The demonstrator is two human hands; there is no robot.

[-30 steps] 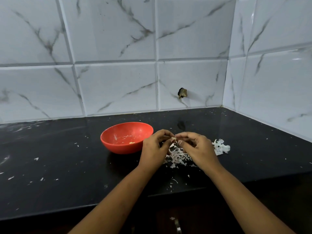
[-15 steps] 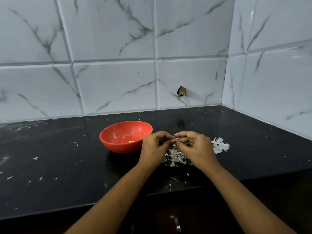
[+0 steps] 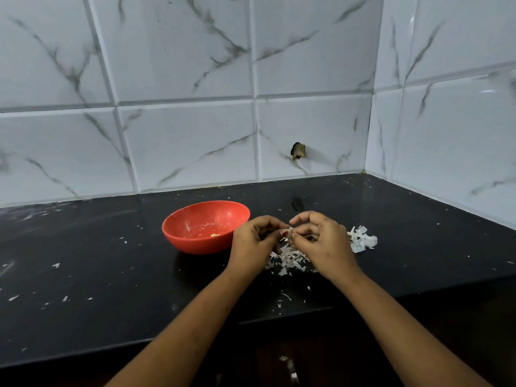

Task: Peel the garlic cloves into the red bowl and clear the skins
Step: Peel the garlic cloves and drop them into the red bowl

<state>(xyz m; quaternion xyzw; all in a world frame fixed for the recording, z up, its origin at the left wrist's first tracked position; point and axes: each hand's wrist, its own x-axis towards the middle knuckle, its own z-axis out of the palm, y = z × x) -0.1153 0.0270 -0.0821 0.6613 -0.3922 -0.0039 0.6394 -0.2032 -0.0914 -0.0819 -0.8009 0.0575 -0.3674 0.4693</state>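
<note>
Black counter (image 3: 111, 275): left hand (image 3: 252, 243), right hand (image 3: 324, 241) pinch garlic clove (image 3: 289, 233), mostly hidden by fingers, above skins (image 3: 287, 259).

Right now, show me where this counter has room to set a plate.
Freest: the counter left of the red bowl, only flecks there. Also between bowl and tiled wall. Crowded: left hand and right hand pinch a garlic clove over the skin pile, second heap beside.
</note>
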